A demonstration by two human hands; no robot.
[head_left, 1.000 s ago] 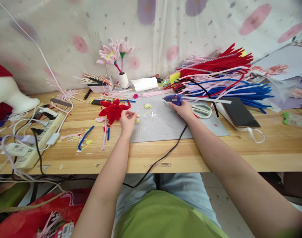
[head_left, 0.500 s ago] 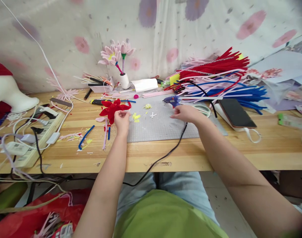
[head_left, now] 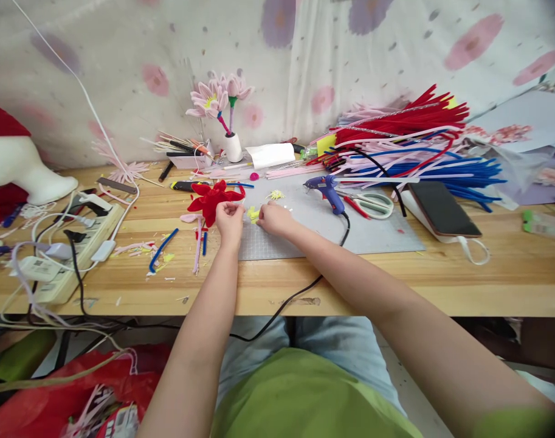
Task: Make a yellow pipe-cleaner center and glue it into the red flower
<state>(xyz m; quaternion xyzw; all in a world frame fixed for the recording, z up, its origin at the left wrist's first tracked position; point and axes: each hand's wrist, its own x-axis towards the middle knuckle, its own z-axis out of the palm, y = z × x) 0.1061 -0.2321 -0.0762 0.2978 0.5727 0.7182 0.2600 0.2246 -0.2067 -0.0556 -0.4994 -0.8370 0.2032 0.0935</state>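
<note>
My left hand (head_left: 230,222) is closed in a pinch beside a red fuzzy flower (head_left: 210,198); a tiny white bit shows at its fingertips, too small to name. Close to it, my right hand (head_left: 275,219) reaches down to the grey cutting mat (head_left: 368,237) with fingers pinched at some small yellow pieces (head_left: 253,214). Whatever those fingers hold is hidden. Behind the hands lies a yellow fringed tuft (head_left: 275,194). A blue glue gun (head_left: 328,190) with a white glue stick lies on the mat, right of my right hand.
Scissors (head_left: 372,205) and a phone (head_left: 444,208) lie at the right, before bundles of red, pink and blue pipe cleaners (head_left: 464,173). A white vase (head_left: 233,148) holds pink flowers. A power strip (head_left: 79,255) with tangled cables occupies the left; the glue gun's black cord (head_left: 299,291) crosses the table edge.
My right hand has left the glue gun, which now lies on the mat, and has moved left to the yellow pieces. My left hand stays pinched beside the red flower.
</note>
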